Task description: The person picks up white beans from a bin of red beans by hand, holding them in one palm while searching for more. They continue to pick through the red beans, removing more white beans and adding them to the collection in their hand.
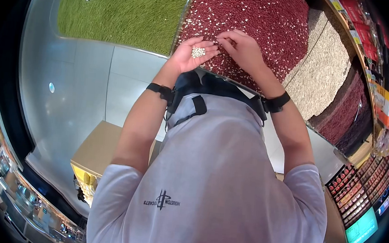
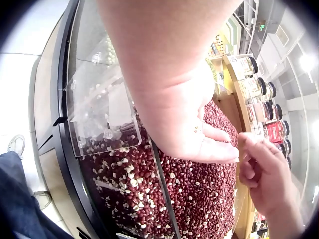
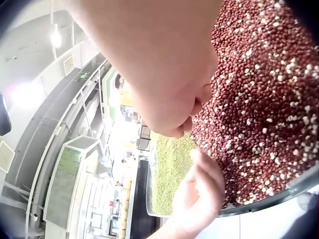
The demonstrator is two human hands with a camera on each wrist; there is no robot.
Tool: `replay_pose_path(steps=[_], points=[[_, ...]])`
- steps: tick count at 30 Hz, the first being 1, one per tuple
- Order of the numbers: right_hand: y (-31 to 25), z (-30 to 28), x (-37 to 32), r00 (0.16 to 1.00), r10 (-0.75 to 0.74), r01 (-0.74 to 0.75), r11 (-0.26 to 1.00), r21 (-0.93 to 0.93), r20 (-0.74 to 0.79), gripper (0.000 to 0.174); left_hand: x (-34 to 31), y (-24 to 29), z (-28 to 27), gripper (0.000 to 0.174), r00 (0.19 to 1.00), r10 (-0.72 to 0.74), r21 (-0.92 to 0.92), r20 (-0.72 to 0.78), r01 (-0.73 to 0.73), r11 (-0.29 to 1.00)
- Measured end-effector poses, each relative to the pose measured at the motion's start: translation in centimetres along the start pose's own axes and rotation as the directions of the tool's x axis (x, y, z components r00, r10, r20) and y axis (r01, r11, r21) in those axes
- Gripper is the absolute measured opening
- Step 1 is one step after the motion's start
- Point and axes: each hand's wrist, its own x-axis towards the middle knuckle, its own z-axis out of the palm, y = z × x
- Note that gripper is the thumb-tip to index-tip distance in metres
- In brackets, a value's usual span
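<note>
**Left hand** (image 1: 191, 56): palm up and cupped over the near edge of the red bean bin (image 1: 266, 22). The fingers are loosely spread and slightly raised.

**White kernels** (image 1: 198, 52): a small pile lying in the hollow of the left palm. More of the same are scattered through the red beans below.

**Right hand** (image 1: 245, 50): just beside the left fingertips, above the red beans. The fingers are bunched tip to tip, and I cannot tell whether a kernel sits between them.

**Clear divider** (image 2: 102, 112): stands upright at the bin's edge.

**Green bean bin** (image 1: 125, 8): to the left of the red one.

**Beige grain bin** (image 1: 319, 72): to the right of the red one.

**Cardboard box** (image 1: 99, 146): on the floor, below the left elbow.

**Jars** (image 2: 251, 79): on shelves beyond the bins.
</note>
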Motion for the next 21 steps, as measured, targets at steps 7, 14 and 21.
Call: replay_pose_path(steps=[7, 14, 21], points=[[3.3, 2.4, -2.1, 0.979, -0.007, 0.087, 0.919, -0.384, 0.204, 0.014, 0.1, 0.1, -0.4, 0.038, 0.999, 0.022, -0.020, -0.039, -0.023, 1.000], [4.0, 4.4, -2.3, 0.956, -0.015, 0.171, 0.839, -0.516, 0.292, 0.018, -0.1, 0.2, -0.3, 0.031, 1.000, -0.004, -0.060, -0.018, 0.003, 0.998], [3.5, 4.5, -2.1, 0.942, 0.052, 0.157, 0.804, -0.574, 0.331, 0.012, 0.2, 0.2, -0.4, 0.035, 1.000, -0.002, -0.052, -0.024, 0.001, 0.999]])
